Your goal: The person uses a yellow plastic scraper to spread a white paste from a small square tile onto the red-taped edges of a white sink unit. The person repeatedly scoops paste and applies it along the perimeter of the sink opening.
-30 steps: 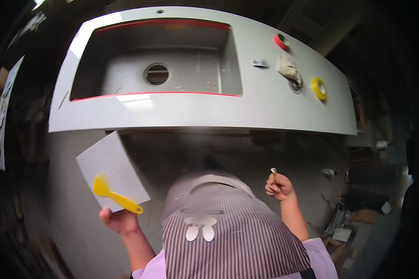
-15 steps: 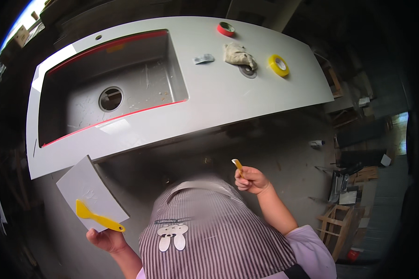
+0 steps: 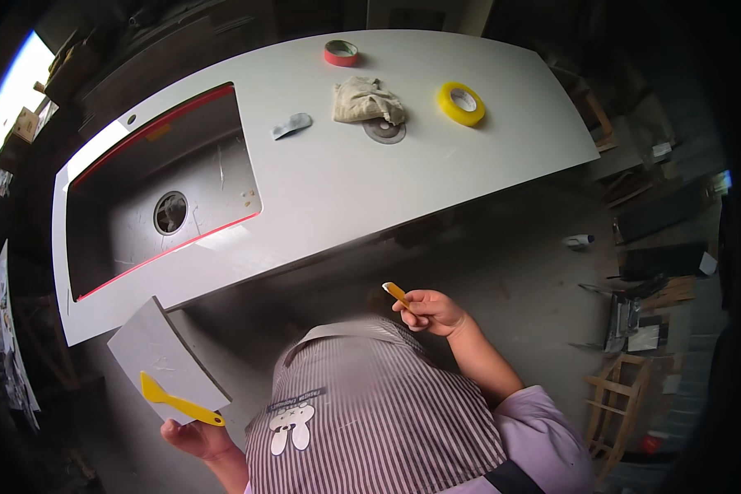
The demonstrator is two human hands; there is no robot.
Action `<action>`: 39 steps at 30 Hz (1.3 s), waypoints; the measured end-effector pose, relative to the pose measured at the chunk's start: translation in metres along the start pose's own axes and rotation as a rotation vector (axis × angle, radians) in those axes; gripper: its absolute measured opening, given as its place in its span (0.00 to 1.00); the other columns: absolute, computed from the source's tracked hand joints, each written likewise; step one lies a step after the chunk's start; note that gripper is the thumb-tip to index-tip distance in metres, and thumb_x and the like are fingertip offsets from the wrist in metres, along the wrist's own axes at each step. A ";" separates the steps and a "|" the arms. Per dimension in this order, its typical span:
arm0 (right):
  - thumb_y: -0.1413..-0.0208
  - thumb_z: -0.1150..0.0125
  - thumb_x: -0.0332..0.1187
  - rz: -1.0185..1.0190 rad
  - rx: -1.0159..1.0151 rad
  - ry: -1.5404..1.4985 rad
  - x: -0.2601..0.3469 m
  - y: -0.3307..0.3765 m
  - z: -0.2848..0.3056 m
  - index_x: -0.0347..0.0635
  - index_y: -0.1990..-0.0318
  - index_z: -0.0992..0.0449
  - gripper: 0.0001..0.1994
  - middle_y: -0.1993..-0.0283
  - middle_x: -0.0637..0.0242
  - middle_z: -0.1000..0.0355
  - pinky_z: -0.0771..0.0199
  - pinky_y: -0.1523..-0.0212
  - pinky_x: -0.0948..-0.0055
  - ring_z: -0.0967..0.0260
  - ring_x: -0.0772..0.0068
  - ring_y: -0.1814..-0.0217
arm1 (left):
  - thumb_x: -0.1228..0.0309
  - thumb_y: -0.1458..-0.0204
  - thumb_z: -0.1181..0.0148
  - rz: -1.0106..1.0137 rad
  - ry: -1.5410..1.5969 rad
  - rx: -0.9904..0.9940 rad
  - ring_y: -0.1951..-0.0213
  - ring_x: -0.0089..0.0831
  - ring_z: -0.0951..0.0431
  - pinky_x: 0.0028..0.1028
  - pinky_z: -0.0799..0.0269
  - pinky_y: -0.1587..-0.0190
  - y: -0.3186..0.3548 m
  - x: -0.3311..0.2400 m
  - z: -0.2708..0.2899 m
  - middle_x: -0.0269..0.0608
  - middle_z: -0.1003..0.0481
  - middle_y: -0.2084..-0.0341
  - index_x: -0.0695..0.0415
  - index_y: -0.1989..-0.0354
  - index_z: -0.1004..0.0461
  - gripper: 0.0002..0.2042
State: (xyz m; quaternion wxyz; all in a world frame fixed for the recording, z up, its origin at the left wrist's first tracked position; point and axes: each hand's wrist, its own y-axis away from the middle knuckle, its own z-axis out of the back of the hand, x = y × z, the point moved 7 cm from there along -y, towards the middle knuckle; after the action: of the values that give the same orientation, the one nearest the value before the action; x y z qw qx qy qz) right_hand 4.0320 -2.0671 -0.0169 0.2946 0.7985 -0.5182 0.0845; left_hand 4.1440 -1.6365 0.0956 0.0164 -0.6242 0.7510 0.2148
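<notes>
My left hand (image 3: 196, 439) grips the lower edge of a flat pale grey board (image 3: 160, 350). On the board lies a yellow plastic scraper (image 3: 181, 406), its handle end close to my thumb. A faint whitish smear shows on the board's surface above the scraper. My right hand (image 3: 433, 313), in front of my apron, is closed around a short, narrow yellow tool (image 3: 396, 291) with a white tip. Beyond both hands is a white countertop (image 3: 337, 185) with a grey sink (image 3: 214, 193), whose front and back rims carry red tape.
On the countertop are a red tape roll (image 3: 341, 53), a beige cloth (image 3: 366, 100) partly over a grey disc (image 3: 385, 132), a yellow tape roll (image 3: 462, 104) and a small grey-blue strip (image 3: 291, 125). A wooden frame (image 3: 617, 403) and a small bottle (image 3: 579, 241) stand or lie at right.
The view has turned, so the countertop items and sink appear farther left. My right hand with the yellow tool sits a little farther left; the board and scraper are slightly lower.
</notes>
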 end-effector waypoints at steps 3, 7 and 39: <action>0.35 0.49 0.33 0.009 0.014 -0.019 0.013 0.013 0.025 0.31 0.48 0.26 0.15 0.70 0.64 0.27 0.46 0.76 0.84 0.45 0.84 0.78 | 0.75 0.55 0.40 0.016 0.035 -0.011 0.47 0.45 0.23 0.45 0.29 0.42 0.003 0.028 -0.011 0.54 0.25 0.49 0.67 0.45 0.31 0.25; 0.34 0.50 0.38 0.051 0.030 -0.026 0.029 0.022 0.053 0.30 0.50 0.26 0.17 0.70 0.65 0.27 0.45 0.76 0.84 0.45 0.85 0.79 | 0.75 0.55 0.40 -0.001 -0.028 -0.023 0.47 0.45 0.24 0.46 0.30 0.41 0.008 0.055 -0.025 0.54 0.25 0.49 0.67 0.44 0.31 0.25; 0.49 0.43 0.23 0.692 -0.092 1.856 0.181 -0.001 0.014 0.50 0.51 0.23 0.17 0.69 0.65 0.32 0.27 0.66 0.63 0.29 0.61 0.67 | 0.71 0.53 0.47 -0.054 -0.191 0.010 0.47 0.46 0.23 0.46 0.33 0.39 0.044 0.194 -0.087 0.56 0.25 0.48 0.70 0.45 0.31 0.25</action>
State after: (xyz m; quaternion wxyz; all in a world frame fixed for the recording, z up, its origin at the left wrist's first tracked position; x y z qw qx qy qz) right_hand 4.1114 -2.2152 0.0514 0.5735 0.2083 -0.2894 0.7375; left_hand 4.0815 -1.8413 0.1314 0.0969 -0.6206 0.7301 0.2690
